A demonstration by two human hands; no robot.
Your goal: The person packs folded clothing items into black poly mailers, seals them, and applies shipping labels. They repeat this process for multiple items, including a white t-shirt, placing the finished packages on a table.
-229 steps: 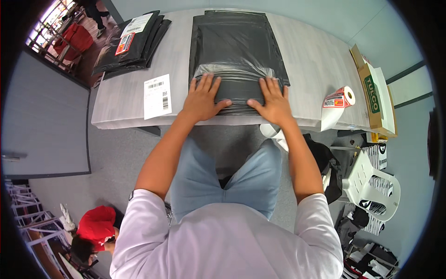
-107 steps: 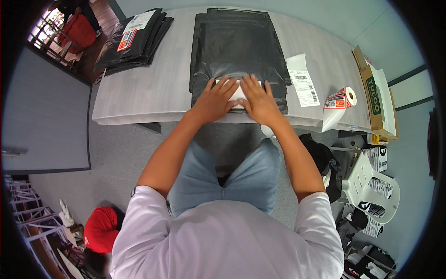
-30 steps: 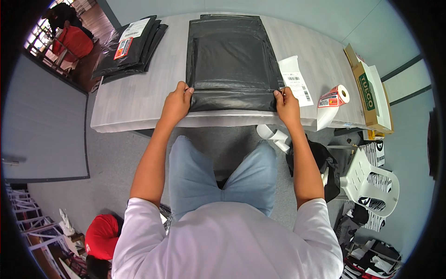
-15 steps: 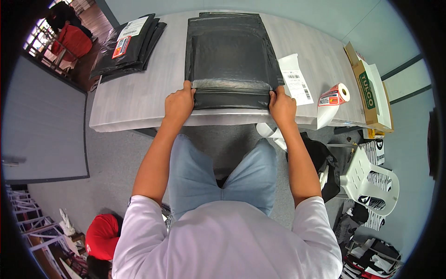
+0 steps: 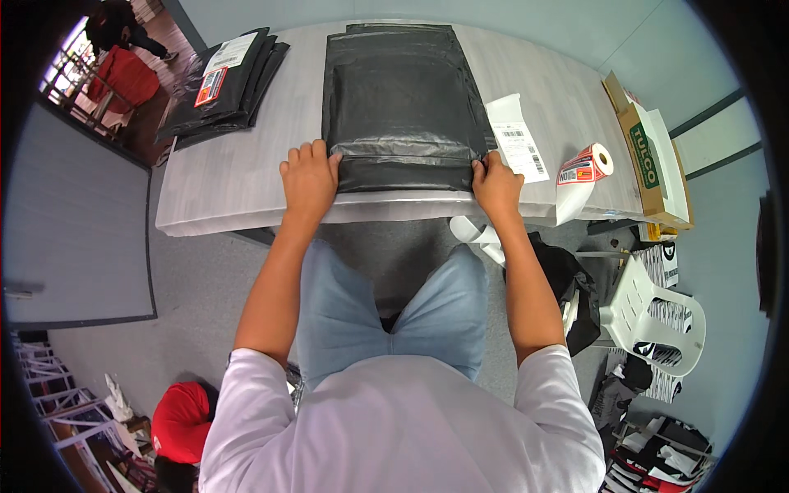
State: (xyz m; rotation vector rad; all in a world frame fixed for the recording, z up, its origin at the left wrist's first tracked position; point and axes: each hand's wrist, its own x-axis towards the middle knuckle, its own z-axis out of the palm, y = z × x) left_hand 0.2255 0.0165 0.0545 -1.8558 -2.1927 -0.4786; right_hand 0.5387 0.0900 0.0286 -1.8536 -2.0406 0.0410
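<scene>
A black plastic mailer bag (image 5: 399,99) lies flat on the table in front of me, its near end folded over in a band along the table's front edge. Beneath its far end shows the edge of another black bag (image 5: 399,29). At the near left corner, my left hand (image 5: 311,179) rests with fingers apart on the table beside the bag, its thumb touching the bag's edge. My right hand (image 5: 498,182) has its fingers curled at the near right corner, gripping the bag's edge. Just beyond it lies a white printed label sheet (image 5: 518,140).
Labelled black parcels (image 5: 222,86) are stacked at the table's far left. A roll of red-and-white stickers (image 5: 585,168) and a cardboard box (image 5: 649,164) stand on the right. A white plastic chair (image 5: 657,320) is beside the table. One person in red (image 5: 182,421) is at lower left, another (image 5: 115,25) beyond the doorway.
My left hand has loosened from the bag's left edge, its fingers now spread on the table. The right hand stays at the right corner. The folded band lies flatter.
</scene>
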